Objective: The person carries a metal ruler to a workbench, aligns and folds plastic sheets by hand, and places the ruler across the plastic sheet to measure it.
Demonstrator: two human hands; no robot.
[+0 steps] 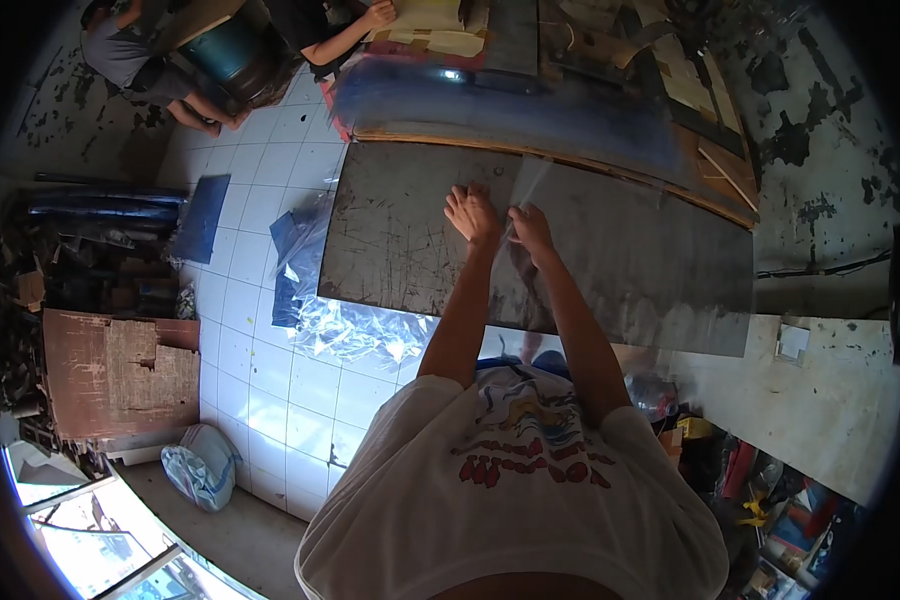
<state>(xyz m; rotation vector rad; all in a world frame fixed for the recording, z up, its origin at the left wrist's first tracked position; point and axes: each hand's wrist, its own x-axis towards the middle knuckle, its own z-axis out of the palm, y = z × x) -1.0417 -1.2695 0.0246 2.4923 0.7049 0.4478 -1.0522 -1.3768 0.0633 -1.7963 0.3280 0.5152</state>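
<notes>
The right hand (531, 230) seemingly pinches clear film (536, 182) over the grey tabletop (400, 230), the left hand (473, 213) curled nearby, grip unclear from here; such apparent film-handling next calls for steady tension.

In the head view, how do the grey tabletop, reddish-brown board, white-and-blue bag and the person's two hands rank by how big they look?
1. Grey tabletop
2. Reddish-brown board
3. White-and-blue bag
4. Left hand and right hand: too alike to rank
</notes>
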